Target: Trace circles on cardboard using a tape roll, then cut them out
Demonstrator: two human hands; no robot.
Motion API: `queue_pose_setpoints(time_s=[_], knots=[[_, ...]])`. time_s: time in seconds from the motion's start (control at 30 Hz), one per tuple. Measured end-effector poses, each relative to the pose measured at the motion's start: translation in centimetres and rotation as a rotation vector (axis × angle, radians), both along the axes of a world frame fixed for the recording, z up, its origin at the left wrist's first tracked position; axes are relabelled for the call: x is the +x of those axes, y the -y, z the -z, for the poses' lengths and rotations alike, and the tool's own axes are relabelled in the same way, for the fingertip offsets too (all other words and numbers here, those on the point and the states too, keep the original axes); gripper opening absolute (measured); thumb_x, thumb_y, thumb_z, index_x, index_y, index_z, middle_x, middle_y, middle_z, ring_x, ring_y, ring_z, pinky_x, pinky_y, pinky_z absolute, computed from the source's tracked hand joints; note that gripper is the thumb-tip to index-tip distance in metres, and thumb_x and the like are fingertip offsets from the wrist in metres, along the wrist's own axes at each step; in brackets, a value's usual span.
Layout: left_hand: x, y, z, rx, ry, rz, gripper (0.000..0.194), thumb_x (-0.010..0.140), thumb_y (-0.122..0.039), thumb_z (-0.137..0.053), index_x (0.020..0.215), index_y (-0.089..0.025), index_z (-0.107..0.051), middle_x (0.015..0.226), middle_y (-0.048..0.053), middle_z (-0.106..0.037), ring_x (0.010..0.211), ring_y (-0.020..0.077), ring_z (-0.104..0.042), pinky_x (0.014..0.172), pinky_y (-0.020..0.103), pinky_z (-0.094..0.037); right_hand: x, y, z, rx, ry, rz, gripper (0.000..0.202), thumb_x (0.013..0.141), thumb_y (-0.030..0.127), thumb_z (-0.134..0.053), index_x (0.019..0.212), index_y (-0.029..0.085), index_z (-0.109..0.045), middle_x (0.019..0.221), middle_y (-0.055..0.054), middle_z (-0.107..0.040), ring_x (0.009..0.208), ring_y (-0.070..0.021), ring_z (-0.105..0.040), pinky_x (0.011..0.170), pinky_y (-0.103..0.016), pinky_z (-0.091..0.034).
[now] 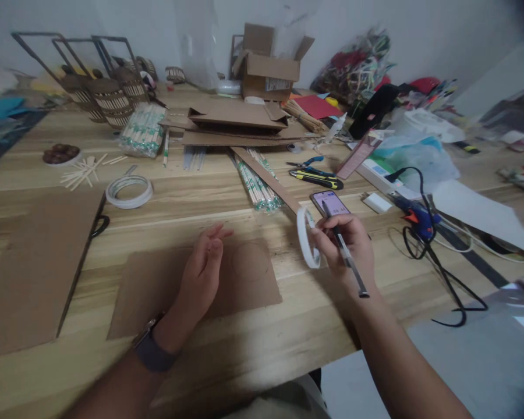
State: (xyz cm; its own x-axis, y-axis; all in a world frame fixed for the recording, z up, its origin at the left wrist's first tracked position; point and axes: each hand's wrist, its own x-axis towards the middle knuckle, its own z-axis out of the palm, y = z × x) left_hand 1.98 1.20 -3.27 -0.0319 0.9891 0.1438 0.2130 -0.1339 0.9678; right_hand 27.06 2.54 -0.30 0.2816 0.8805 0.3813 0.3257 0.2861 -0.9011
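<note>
A flat piece of cardboard [244, 291] lies in front of me, with a circle drawn in thin line near its right end. My left hand [203, 267] hovers above this piece, fingers stretched out and holding nothing; a dark watch sits on that wrist. Right of the cardboard, my right hand [347, 250] grips a narrow white tape roll [303, 238] between thumb and fingers. The same hand also holds a black pen [344, 250], pointing up and away. Just beyond it lies a phone [330, 201] with its screen lit.
A second tape roll [128, 192] and a larger cardboard sheet [39, 262] lie at left. Pliers [308, 163], a yellow-black utility knife [318, 178] and packaged sticks [257, 183] lie farther back. A blue glue gun [419, 218] with its black cord stands at right.
</note>
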Motion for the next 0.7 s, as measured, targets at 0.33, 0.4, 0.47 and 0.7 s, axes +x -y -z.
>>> queue_pose_setpoints(time_s=[0.33, 0.4, 0.47, 0.7], knots=[[-1.1, -0.4, -2.7, -0.065, 0.007, 0.054, 0.047, 0.099, -0.053, -0.041, 0.132, -0.022, -0.051, 0.128, 0.011, -0.071, 0.125, 0.0269, -0.061, 0.111, 0.05, -0.04, 0.1, 0.8, 0.8, 0.002, 0.135, -0.024, 0.019, 0.077, 0.029, -0.073, 0.082, 0.024, -0.056, 0.067, 0.005, -0.059, 0.054, -0.0135, -0.052, 0.053, -0.027, -0.043], [-2.1, -0.3, -4.6, -0.094, -0.153, 0.128, 0.054, 0.091, -0.053, -0.055, 0.136, -0.023, -0.049, 0.137, 0.013, -0.065, 0.13, 0.03, -0.057, 0.111, 0.052, -0.041, 0.0, 0.9, 1.1, 0.002, 0.146, -0.016, 0.019, 0.078, 0.03, -0.073, 0.082, 0.024, -0.056, 0.067, 0.005, -0.059, 0.055, -0.014, -0.053, 0.054, -0.027, -0.044], [-3.4, 0.0, -6.2, -0.092, -0.489, 0.253, 0.071, 0.078, -0.053, -0.071, 0.14, -0.023, -0.051, 0.147, 0.016, -0.057, 0.139, 0.0371, -0.047, 0.115, 0.058, -0.035, -0.1, 0.9, 1.4, 0.01, 0.139, -0.017, 0.021, 0.078, 0.031, -0.074, 0.082, 0.024, -0.055, 0.07, 0.003, -0.061, 0.057, -0.0146, -0.054, 0.055, -0.027, -0.045], [-6.4, 1.1, -5.2, -0.089, -1.129, 0.582, 0.109, 0.063, -0.032, -0.082, 0.158, -0.022, -0.029, 0.159, 0.021, -0.044, 0.147, 0.046, -0.035, 0.118, 0.072, -0.015, -0.1, 0.9, 2.1, 0.006, 0.187, 0.004, 0.027, 0.079, 0.043, -0.075, 0.083, 0.024, -0.056, 0.069, 0.002, -0.062, 0.053, -0.0149, -0.053, 0.052, -0.028, -0.044]])
